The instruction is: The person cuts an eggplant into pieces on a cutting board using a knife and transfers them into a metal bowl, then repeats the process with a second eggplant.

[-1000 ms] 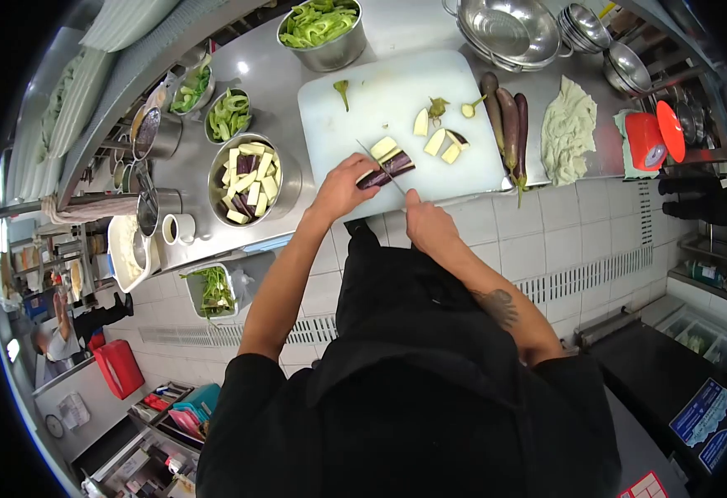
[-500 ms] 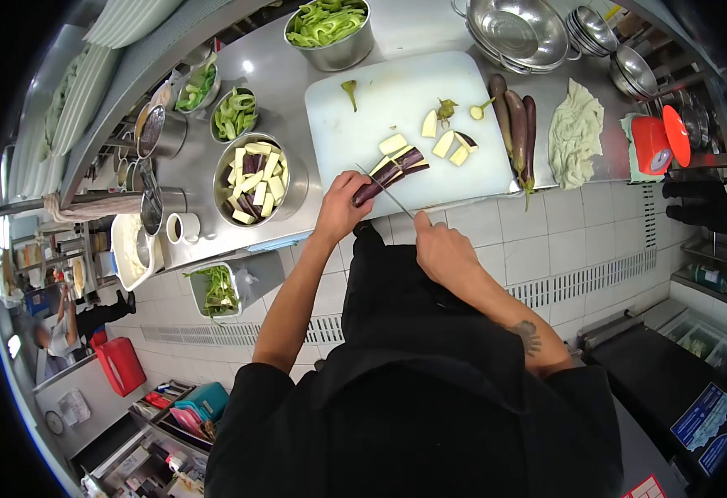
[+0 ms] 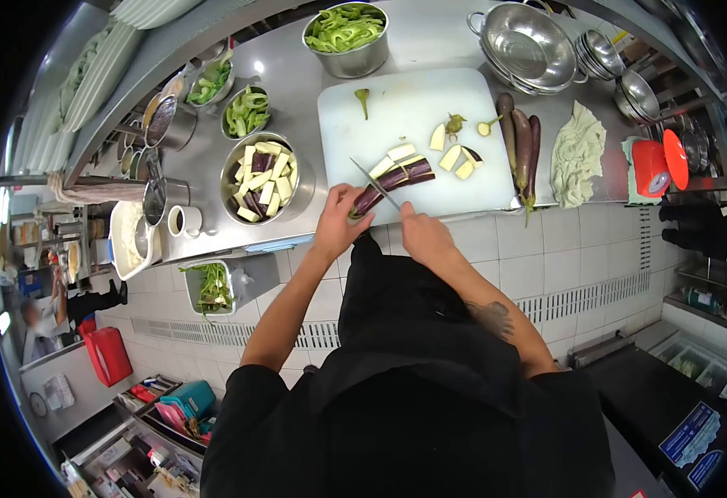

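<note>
My left hand is closed around the stem end of a purple eggplant at the near edge of the white cutting board. In my right hand is a knife, its blade lying slantwise across the eggplant just beyond my left fingers. Cut eggplant sections lie in line to the right of the blade, pale flesh showing. Farther right on the board are pale eggplant chunks and trimmed stem ends; another stem lies near the far left.
A steel pot of eggplant pieces stands left of the board, with a pot of sliced green vegetable behind. Right are whole eggplants, a cloth, colanders and a red scale. A person is far left.
The knife and my right hand have moved left along the eggplant, closer to my left hand. More cut eggplant now lies right of the blade. The view has shifted slightly.
</note>
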The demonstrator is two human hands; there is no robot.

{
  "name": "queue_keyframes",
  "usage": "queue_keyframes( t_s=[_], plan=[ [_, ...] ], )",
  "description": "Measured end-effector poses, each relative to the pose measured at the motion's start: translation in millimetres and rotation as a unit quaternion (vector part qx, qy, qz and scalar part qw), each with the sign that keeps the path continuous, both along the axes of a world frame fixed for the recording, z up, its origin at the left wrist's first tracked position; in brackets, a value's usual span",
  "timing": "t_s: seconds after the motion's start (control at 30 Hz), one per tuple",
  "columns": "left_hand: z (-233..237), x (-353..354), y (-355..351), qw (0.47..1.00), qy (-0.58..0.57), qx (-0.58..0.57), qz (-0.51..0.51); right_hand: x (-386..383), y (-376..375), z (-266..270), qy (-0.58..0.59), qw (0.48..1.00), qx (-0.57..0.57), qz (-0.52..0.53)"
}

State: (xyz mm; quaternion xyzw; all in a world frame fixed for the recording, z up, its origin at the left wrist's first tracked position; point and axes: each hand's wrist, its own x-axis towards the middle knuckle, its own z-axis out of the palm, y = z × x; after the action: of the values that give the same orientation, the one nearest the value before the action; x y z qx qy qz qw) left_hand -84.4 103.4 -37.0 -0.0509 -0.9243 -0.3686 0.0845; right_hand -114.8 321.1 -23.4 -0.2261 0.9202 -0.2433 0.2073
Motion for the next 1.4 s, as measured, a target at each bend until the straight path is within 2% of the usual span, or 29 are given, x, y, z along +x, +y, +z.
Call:
queue_keyframes(
  t_s=[0.07,0.13,0.23,0.63,0.73,0.8,0.87,0.93,0.97,1.0,1.07,1.1,1.17,1.27,1.3,1.37,1.4],
  plan=[
    [-2.5,13.5,-7.3,0.994,0.076,-0.071,0.034,-5.6,4.9,11.0,0.016,1.0,0.0,0.005],
    [-10.9,23.0,-17.8,0.998,0.045,-0.044,0.029,0.8,11.4,28.3,0.012,1.0,0.016,-0.012],
    [-18.0,19.9,-20.1,0.999,0.035,-0.001,0.004,11.7,18.1,48.5,0.009,0.999,0.022,0.032],
    [-6.6,6.9,-12.2,0.999,0.017,-0.028,-0.022,31.0,20.0,69.9,-0.023,0.995,0.067,0.068],
    [-9.8,5.1,-15.1,0.999,0.018,-0.029,-0.027,32.6,14.1,54.6,-0.015,0.996,0.067,0.059],
    [-6.4,4.8,-16.6,0.998,0.019,-0.021,-0.052,31.7,5.2,9.3,-0.005,0.998,0.041,0.052],
    [-10.5,3.7,-14.4,0.999,0.015,-0.02,-0.033,8.1,-2.3,-12.0,0.025,0.999,0.011,0.046],
    [-10.6,15.2,-8.1,0.999,0.001,-0.021,-0.025,0.0,0.1,-16.5,-0.034,0.996,0.008,0.081],
    [-8.5,13.6,-2.4,1.0,-0.015,-0.004,0.005,-7.6,7.7,-10.0,-0.072,0.993,-0.057,0.072],
    [-8.2,8.8,0.4,0.999,-0.032,0.013,0.034,-13.6,12.9,-4.4,-0.066,0.994,-0.062,0.064],
    [-24.2,9.7,0.7,0.999,0.008,0.007,0.034,-10.7,27.0,8.3,-0.125,0.982,-0.136,0.046],
    [-28.9,9.0,-2.9,0.997,0.009,0.024,0.069,-8.4,34.6,18.1,-0.108,0.982,-0.152,0.03],
    [-22.4,8.3,-6.3,0.988,0.01,0.057,0.146,-1.8,52.2,40.0,-0.098,0.985,-0.143,-0.018],
    [-4.6,-17.3,-17.5,0.981,0.059,0.03,0.183,10.1,83.4,44.6,-0.072,0.982,-0.146,-0.099],
    [4.3,-34.8,-18.4,0.979,0.08,0.064,0.175,15.5,94.7,42.4,-0.059,0.977,-0.156,-0.134],
    [23.5,-76.2,-14.7,0.975,0.162,-0.005,0.155,25.0,114.9,28.6,-0.075,0.972,-0.145,-0.166],
    [19.5,-98.6,-18.6,0.982,0.127,-0.003,0.14,30.0,123.5,21.1,-0.092,0.968,-0.132,-0.194]
  ],
)
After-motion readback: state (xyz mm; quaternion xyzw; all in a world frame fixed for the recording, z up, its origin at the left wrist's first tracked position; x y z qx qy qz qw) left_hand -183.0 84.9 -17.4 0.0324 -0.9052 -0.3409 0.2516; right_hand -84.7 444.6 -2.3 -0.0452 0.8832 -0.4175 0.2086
